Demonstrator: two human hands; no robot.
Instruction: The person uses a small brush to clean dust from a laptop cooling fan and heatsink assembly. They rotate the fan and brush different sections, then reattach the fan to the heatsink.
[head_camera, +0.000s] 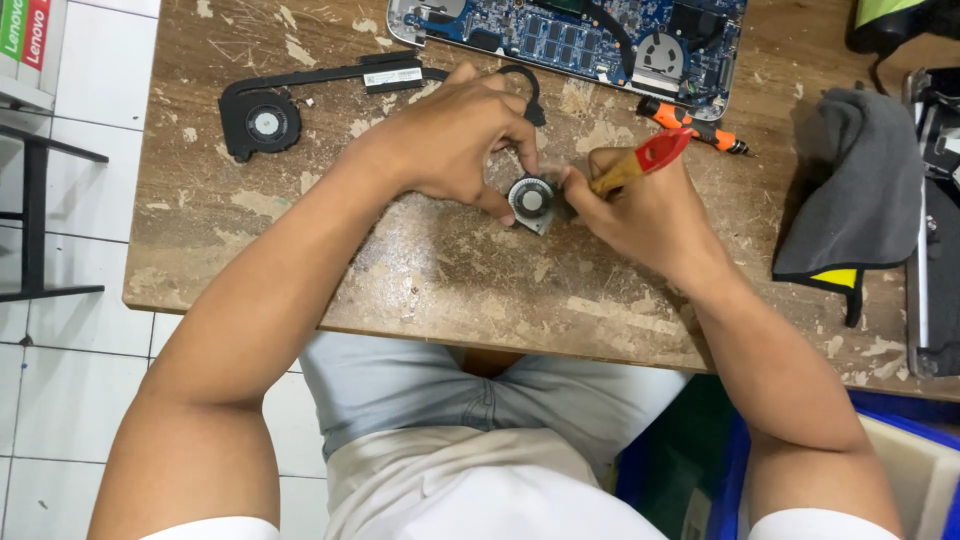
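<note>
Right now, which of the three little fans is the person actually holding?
The small round fan, pinched in the left hand. The black fan lies loose at the table's left; a third sits in the opened laptop.

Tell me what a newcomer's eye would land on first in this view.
First, the two hands meeting at the middle of the worn wooden table: the left hand pinches a small round fan, while the right hand works on it with a brush that has a red-tipped wooden handle. Next comes the opened laptop with its blue circuit board at the top edge, and a black fan with a pipe lying at upper left.
</note>
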